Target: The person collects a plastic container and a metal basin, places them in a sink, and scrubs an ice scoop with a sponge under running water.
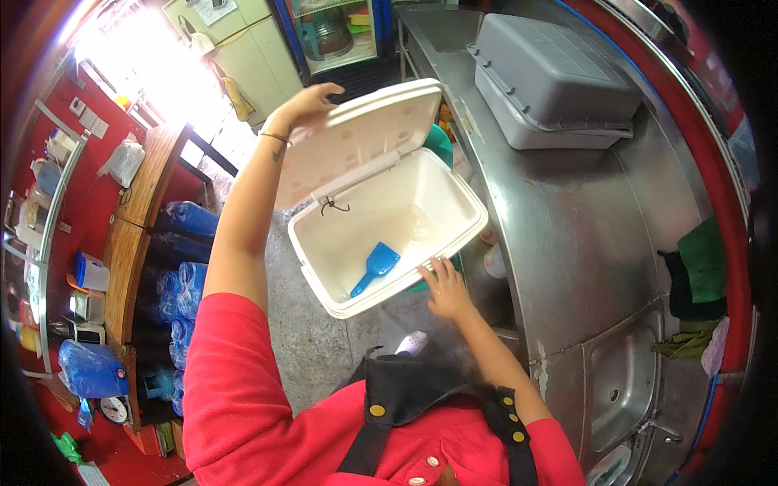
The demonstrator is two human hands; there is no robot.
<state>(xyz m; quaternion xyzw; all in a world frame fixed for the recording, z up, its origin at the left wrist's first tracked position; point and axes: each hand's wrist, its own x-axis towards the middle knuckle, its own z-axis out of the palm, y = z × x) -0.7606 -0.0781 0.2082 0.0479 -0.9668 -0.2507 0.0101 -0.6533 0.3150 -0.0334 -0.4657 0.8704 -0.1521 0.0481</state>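
Note:
Before me stands a white cooler box [419,206], its hinged lid [364,133] tilted up. My left hand [307,109] is at the lid's raised outer edge, with the thumb and part of the grip hidden from sight. The fingers of my right hand [448,288] rest on the near rim of the box. Inside, a blue plastic scoop [378,266] lies on the floor of the cooler, handle towards me. A dark bent wire or cord [333,206] sticks out near the hinge on the left.
Along my right runs a stainless steel counter [547,231] with grey plastic tubs [547,79] stacked on it and a sink [626,389]. Wooden shelving [130,255] lines the left, above blue plastic-wrapped containers [191,285]. A glass-door refrigerator [334,36] stands at the back.

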